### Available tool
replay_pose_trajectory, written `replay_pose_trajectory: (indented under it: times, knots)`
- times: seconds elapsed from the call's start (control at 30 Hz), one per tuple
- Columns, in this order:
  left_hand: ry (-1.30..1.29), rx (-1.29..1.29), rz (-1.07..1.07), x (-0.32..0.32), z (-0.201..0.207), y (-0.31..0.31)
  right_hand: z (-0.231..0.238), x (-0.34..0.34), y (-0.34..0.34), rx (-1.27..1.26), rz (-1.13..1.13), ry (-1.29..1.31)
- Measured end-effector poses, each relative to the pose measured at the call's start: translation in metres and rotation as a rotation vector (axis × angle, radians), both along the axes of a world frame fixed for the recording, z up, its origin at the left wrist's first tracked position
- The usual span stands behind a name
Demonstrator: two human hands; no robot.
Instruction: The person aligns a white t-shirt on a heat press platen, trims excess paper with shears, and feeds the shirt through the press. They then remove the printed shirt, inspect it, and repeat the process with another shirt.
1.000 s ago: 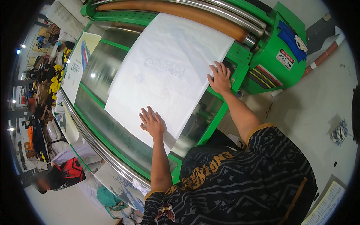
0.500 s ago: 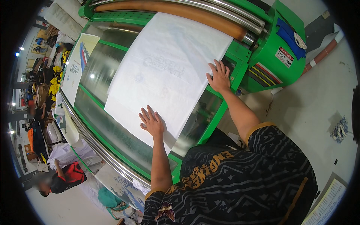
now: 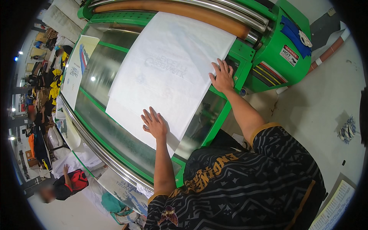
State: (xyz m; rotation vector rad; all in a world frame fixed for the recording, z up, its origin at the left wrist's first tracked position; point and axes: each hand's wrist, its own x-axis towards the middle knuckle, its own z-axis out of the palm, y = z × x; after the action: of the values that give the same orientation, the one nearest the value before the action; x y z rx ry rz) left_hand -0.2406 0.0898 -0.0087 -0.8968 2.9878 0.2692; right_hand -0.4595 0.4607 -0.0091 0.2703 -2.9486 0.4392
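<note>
A large white sheet with a faint print showing through lies across the bed of a green roller heat press. Its far end reaches the brown roller. My left hand lies flat on the near part of the sheet, fingers spread. At the sheet's right edge, beside the green frame, rests my right hand, also with fingers apart. Neither hand grips anything.
A printed sheet lies on the bed's left part. Metal bars run along the press's left side. A blue cloth and white glove lie on the green housing. A person in red and black is at the lower left.
My hands stay in nearly the same places on the sheet. The person at the lower left has shifted, with the arm and body lower in view.
</note>
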Motion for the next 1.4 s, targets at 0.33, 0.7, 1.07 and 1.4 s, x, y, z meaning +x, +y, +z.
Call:
replay_pose_trajectory:
  times: [0.33, 0.7, 1.07, 1.4]
  knots:
    - [0.004, -0.006, -0.006, -0.003, -0.001, 0.001, 0.000, -0.001, 0.000, 0.005, -0.007, -0.006]
    - [0.030, -0.024, -0.022, -0.005, -0.003, 0.004, 0.000, -0.001, -0.001, -0.020, -0.018, 0.005]
    - [0.029, -0.015, -0.022, -0.010, -0.002, 0.008, -0.001, -0.001, 0.000, -0.002, -0.039, -0.027]
    - [0.025, -0.019, -0.018, -0.013, -0.006, 0.008, 0.000, -0.001, -0.001, -0.008, -0.063, -0.058]
